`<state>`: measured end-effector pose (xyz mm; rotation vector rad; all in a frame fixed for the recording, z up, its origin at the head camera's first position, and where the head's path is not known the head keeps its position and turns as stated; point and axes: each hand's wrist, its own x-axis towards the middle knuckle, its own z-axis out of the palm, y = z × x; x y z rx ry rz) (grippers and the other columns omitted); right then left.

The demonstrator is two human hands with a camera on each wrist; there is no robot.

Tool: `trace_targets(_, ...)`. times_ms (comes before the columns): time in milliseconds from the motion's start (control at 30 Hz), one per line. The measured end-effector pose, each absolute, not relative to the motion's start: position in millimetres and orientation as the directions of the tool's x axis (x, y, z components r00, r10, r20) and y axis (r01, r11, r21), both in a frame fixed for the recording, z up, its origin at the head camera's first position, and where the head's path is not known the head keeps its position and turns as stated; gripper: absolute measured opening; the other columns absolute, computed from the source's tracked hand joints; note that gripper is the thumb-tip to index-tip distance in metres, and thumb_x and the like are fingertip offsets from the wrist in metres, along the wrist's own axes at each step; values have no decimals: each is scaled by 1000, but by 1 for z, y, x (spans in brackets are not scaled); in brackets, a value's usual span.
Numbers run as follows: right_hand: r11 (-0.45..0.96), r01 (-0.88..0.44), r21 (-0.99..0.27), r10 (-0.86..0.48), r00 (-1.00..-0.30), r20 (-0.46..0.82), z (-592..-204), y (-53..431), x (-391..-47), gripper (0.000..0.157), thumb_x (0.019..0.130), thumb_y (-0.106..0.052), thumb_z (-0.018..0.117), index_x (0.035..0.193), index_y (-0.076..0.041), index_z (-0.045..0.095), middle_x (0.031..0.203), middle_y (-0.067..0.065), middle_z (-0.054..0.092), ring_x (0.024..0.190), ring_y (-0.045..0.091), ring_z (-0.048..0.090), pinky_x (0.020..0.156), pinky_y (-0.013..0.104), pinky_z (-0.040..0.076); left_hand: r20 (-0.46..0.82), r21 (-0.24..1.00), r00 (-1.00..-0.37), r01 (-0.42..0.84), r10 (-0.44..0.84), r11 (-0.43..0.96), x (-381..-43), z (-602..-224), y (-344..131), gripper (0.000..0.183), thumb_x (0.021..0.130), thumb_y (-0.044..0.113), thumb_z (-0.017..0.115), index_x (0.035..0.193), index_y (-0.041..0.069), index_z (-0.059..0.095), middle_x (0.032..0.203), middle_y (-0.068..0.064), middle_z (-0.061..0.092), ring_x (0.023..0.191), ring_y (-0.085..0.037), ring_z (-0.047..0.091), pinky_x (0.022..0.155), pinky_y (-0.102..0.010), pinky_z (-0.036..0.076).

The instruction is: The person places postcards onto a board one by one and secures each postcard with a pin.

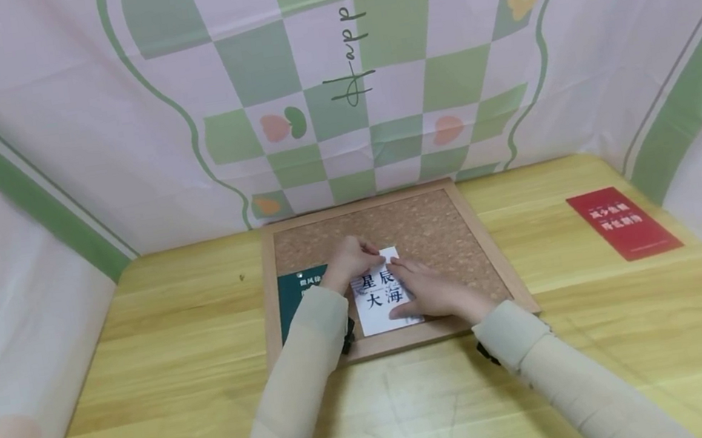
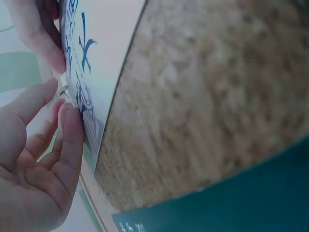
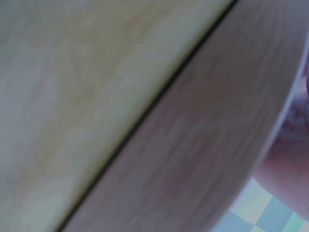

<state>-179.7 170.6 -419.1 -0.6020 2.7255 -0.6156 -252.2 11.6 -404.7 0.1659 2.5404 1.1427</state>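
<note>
A white card [image 1: 379,314] with large dark characters lies on the cork board [image 1: 442,225]. At its top edge my left hand [image 1: 350,258] pinches a small shiny pushpin [image 2: 64,92] between thumb and fingers. My right hand [image 1: 430,289] rests over the card's right side, fingers extended toward the top edge and thumb on the lower part. Left of the white card, a dark green card [image 1: 291,296] is on the cork, partly hidden behind my left hand and sleeve. A small pin [image 1: 299,275] shows near its top.
A wooden frame [image 1: 484,241] borders the cork board, which lies on a yellow wood-grain table [image 1: 194,346]. Off to the right is a red card [image 1: 624,222] with white characters. A checkered cloth [image 1: 339,131] hangs behind the table.
</note>
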Motion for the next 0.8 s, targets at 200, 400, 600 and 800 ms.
trace_targets(200, 822, -317, -473, -447, -874, -192, -418, 170, -180, 92, 84, -46, 67, 150, 1, 23, 158, 22, 17, 145, 41, 18, 117, 57, 20, -246, 727, -937, -10, 247, 686, -252, -406, 13, 14, 87, 13, 66, 100, 8, 70, 109, -9, 68, 95, -22, 61, 84, -32, 50)
trace_targets(400, 821, -312, -478, -444, -876, -189, -418, 170, -180, 92, 83, -45, 68, 149, 1, 23, 158, 22, 17, 145, 41, 19, 117, 56, 20, -250, 736, -938, -23, 241, 676, -253, -406, 12, 12, 89, 12, 65, 98, 7, 71, 104, -9, 68, 84, -18, 60, 71, -24, 48)
trace_targets(600, 825, -317, -468, -443, -877, -186, -419, 170, -180, 93, 83, -46, 68, 149, 1, 24, 157, 23, 18, 145, 41, 20, 117, 56, 21, -269, 774, -931, -58, 245, 630, -252, -404, 7, 16, 93, 16, 61, 103, 7, 70, 102, -9, 66, 74, -11, 53, 59, -17, 41)
trace_targets(800, 830, -327, -452, -445, -877, -182, -419, 171, -180, 93, 82, -47, 68, 148, 3, 24, 156, 24, 19, 144, 42, 21, 116, 58, 22, -290, 813, -934, -125, 210, 568, -257, -404, 0, 22, 95, 18, 58, 109, 4, 68, 85, -3, 64, 67, -7, 54, 57, -14, 43)
